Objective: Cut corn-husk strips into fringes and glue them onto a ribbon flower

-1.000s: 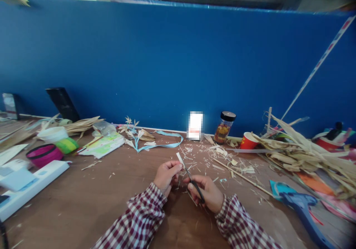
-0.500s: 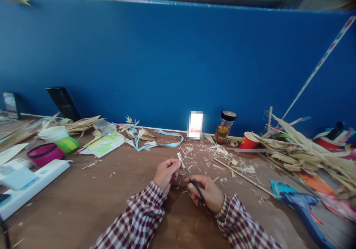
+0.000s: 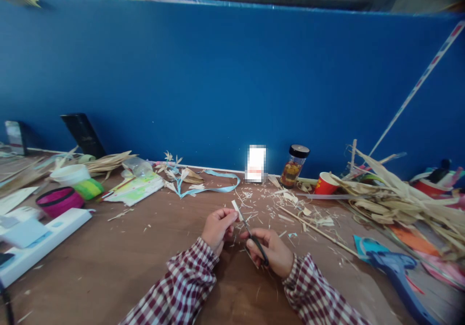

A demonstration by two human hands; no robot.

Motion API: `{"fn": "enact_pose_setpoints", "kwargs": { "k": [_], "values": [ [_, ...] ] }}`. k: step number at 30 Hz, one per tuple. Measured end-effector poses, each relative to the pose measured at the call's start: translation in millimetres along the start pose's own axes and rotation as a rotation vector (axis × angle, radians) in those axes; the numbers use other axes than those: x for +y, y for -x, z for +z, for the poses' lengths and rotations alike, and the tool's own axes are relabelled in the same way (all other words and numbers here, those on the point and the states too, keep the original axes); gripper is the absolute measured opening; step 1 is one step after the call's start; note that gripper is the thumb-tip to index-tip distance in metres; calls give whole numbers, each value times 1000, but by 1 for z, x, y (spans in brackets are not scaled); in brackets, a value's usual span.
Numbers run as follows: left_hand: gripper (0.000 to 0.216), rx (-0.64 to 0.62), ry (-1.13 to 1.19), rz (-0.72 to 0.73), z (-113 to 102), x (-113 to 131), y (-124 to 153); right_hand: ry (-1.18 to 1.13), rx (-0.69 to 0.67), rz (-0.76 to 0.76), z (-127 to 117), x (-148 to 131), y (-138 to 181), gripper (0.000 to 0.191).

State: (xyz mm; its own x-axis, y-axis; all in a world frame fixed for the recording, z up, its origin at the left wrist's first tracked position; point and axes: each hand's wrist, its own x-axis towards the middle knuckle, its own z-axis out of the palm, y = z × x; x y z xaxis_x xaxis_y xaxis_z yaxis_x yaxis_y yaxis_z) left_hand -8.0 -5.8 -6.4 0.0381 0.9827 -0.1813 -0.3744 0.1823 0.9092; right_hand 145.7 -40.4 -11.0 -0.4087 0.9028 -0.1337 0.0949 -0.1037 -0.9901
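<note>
My left hand (image 3: 217,228) pinches a short pale straw strip (image 3: 237,209) that sticks up from between thumb and fingers. My right hand (image 3: 273,251) grips small black-handled scissors (image 3: 254,240), whose blades point up-left and meet the strip just beside my left fingertips. Both hands hover low over the brown table (image 3: 109,262), near its middle front. Pale straw clippings (image 3: 269,208) lie scattered on the table just beyond the hands. Both wrists wear red-and-white checked sleeves.
A blue glue gun (image 3: 394,271) lies at right, with a pile of dried husks (image 3: 399,199) behind it. A red paper cup (image 3: 325,183) and a black-lidded jar (image 3: 294,166) stand by the blue wall. Left: pink bowl (image 3: 58,201), white tub (image 3: 70,175), white power strip (image 3: 39,245).
The hands have barely moved; the scissors' blades sit a touch closer to the strip. Nothing else on the table has shifted.
</note>
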Motion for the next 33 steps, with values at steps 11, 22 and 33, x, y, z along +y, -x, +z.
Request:
{"fn": "enact_pose_setpoints", "kwargs": {
  "k": [11,22,33],
  "values": [
    [24,0,1,-1,-1,0,0,-14,11,-10,0,0,0,39],
    [24,-2,13,9,0,0,0,9,28,-2,1,0,0,39],
    [23,8,-2,-1,0,0,0,4,34,11,2,-1,-1,38]
  ]
}}
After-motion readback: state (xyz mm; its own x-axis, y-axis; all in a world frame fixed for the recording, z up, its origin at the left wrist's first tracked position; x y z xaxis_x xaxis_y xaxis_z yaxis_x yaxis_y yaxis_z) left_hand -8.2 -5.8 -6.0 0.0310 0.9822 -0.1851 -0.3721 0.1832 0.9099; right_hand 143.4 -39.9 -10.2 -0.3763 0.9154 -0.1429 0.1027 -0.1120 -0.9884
